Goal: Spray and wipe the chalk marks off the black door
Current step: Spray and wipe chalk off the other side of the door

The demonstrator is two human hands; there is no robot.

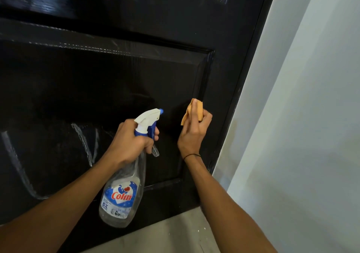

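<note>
The left hand [130, 141] grips the spray bottle [124, 184] by its neck, fingers curled round the trigger, nozzle aimed at the black door [116, 77], ready to wet it. Right of the bottle, the right hand [194, 130] pinches an orange cloth [194, 110] near the panel edge. Chalk marks [85, 143] lie left of the bottle, with open panel above.

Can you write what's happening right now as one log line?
left hand: grips spray bottle | right hand: holds orange cloth | chalk marks: remain
</note>
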